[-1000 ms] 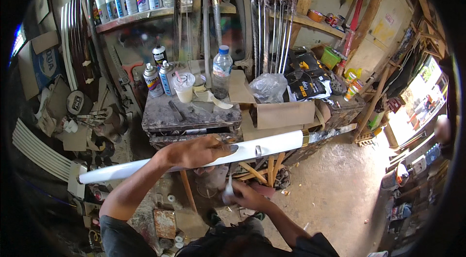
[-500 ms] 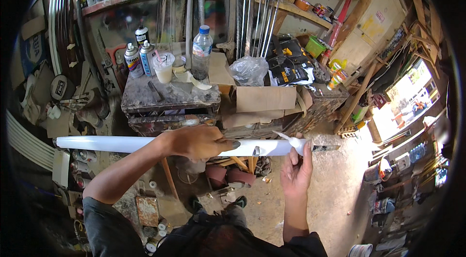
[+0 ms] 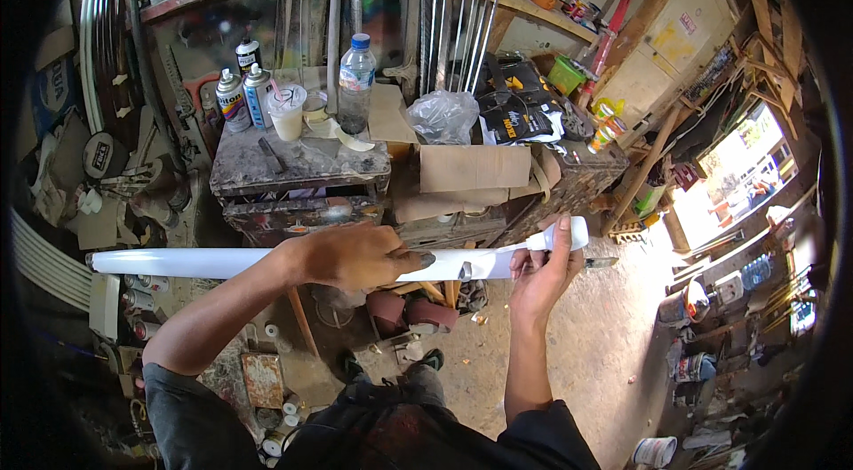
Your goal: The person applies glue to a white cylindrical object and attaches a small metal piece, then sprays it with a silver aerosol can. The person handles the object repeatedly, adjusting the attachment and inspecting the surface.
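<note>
A long, glossy white tube-like shaft (image 3: 195,263) lies level across in front of me. My left hand (image 3: 351,257) is closed over it near the middle, palm down. A small dark, shiny spot or fitting (image 3: 466,271) shows on the shaft right of that hand. My right hand (image 3: 540,279) pinches a small white squeeze bottle (image 3: 562,235) with a thin nozzle. The bottle lies tilted sideways, its nozzle pointing left along the upper edge of the shaft; whether the tip touches is unclear. A dark, narrow end piece (image 3: 601,263) sticks out beyond my right hand.
Ahead stands a paint-stained workbench (image 3: 302,170) with spray cans (image 3: 233,100), a drink cup (image 3: 287,113) and a water bottle (image 3: 357,83). Beside it are a cardboard box (image 3: 474,168) and a clear plastic bag (image 3: 444,117). Sandpaper-like reddish pieces (image 3: 430,312) lie below the shaft.
My right hand has turned the bottle from nearly end-on to sideways, and its nozzle has swung down to the shaft. My left hand keeps its hold; the whole view has shifted slightly.
</note>
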A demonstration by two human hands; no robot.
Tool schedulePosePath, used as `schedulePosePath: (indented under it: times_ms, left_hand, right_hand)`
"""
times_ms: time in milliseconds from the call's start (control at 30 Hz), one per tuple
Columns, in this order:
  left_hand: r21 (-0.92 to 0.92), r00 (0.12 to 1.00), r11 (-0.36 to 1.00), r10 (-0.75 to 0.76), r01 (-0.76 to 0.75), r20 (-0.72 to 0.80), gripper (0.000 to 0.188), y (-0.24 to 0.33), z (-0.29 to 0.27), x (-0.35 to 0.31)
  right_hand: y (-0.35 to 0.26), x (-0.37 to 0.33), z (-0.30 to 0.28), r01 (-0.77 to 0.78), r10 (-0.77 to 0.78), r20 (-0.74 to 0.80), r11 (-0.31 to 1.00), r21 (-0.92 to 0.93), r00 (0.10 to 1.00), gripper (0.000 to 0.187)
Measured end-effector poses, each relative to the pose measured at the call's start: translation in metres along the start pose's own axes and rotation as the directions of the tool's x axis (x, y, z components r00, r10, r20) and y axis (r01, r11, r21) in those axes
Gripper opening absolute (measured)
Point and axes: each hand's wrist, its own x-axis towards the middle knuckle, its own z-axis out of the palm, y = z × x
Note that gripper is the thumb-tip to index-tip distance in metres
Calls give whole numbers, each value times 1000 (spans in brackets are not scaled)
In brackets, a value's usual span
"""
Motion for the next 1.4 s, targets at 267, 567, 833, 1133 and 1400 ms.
schedulePosePath:
  times_ms: [267,567,833,1133,1400]
  left_hand:
    - [31,995,995,97,-96,-38,53,-11,6,1]
    - [33,995,996,83,-82,-47,49,-8,6,-2]
    - [-4,998,998,55,-55,-30,50,2,3,-5]
    - [-21,994,994,-108,109,32,51,4,0,-4]
    - [-27,1000,1000,-6,6,8,53,1,-3,-10]
  right_hand:
    - [4,-6,4,59,-58,22,998,-28,998,37]
    - [5,-6,5,74,-73,20,995,-60,997,37]
    - [4,-8,4,69,-68,25,996,-52,997,37]
    - [2,-9,6,73,-71,58,997,-33,996,37]
    - [0,-8,13,80,-79,-47,996,27,996,37]
